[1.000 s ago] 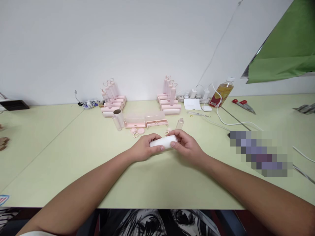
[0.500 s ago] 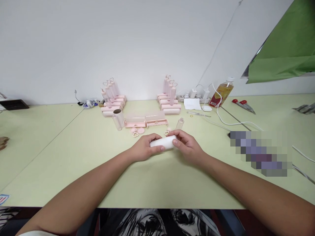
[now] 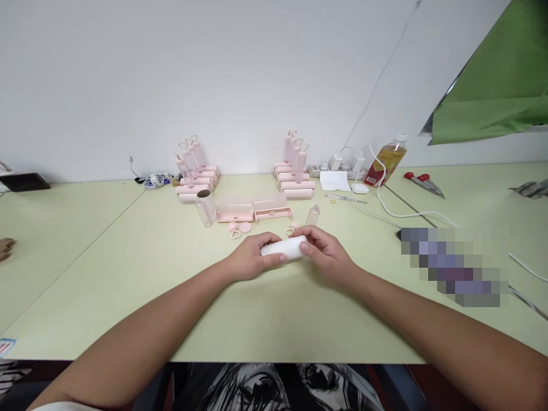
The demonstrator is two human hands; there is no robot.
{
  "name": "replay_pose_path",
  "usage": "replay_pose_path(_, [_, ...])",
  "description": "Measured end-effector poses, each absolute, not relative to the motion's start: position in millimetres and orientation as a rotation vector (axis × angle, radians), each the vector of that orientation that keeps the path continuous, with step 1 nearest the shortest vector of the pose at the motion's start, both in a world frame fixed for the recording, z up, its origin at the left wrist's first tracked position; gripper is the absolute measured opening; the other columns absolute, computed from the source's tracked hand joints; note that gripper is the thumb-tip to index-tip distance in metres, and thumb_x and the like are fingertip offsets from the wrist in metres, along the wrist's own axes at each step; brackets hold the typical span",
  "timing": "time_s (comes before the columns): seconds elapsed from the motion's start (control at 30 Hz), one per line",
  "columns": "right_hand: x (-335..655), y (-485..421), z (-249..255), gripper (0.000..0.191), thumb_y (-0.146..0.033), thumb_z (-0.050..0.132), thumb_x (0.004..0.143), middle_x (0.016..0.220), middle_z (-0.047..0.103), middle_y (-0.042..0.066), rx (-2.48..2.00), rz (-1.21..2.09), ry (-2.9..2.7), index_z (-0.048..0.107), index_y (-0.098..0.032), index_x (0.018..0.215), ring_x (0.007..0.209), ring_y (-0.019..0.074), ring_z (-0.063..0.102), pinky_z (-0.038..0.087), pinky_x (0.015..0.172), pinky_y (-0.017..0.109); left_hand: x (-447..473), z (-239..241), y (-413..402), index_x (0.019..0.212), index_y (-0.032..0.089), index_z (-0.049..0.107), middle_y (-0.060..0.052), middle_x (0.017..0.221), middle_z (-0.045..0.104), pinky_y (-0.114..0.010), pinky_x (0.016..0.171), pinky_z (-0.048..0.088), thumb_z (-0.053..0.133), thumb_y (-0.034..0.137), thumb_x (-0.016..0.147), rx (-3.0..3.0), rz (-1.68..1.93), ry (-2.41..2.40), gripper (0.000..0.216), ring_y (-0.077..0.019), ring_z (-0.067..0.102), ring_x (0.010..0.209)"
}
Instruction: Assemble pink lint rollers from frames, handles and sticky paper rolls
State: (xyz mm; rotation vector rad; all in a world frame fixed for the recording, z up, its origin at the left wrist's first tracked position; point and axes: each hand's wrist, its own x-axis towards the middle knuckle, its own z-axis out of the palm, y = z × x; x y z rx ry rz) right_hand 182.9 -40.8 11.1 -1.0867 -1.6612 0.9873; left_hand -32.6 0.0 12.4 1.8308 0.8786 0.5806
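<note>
A white lint-roller roll (image 3: 282, 249) is held nearly level above the table by both hands. My left hand (image 3: 256, 257) is closed around its left end, thumb along the near side. My right hand (image 3: 325, 254) grips the right end between thumb and fingers. Just beyond lie two pink roller covers with clear lids, a left one (image 3: 234, 216) and a right one (image 3: 273, 213). A heart-shaped ring (image 3: 235, 234) and a pink disc (image 3: 245, 228) rest in front of them. Behind my right hand stands a clear pinkish tube (image 3: 313, 215); another white roll (image 3: 206, 204) stands at the left.
Assembled pink lint rollers stand in a left row (image 3: 194, 177) and a right row (image 3: 296, 177) near the wall. Right of them are a drink bottle (image 3: 385, 161), a white paper (image 3: 334, 181), cables and red-handled pliers (image 3: 423, 181). A blurred-out object (image 3: 449, 267) lies at the right.
</note>
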Motion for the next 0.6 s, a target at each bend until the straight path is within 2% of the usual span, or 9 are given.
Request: replay_pose_path(0.6, [183.3, -39.7, 11.7, 0.025, -0.042, 0.053, 0.089, 0.089, 0.060, 0.004, -1.105, 0.989, -1.727, 0.059, -0.020, 0.099, 0.077, 0.0182, 0.053, 0.042, 0.069, 0.031, -33.3, 13.6, -1.8, 0.108, 0.020, 0.062, -0.002, 0.095, 0.065, -0.025, 0.066, 0.045, 0.066, 0.051, 0.078, 1.915, 0.565, 0.874, 0.043, -0.0163, 0.058, 0.080])
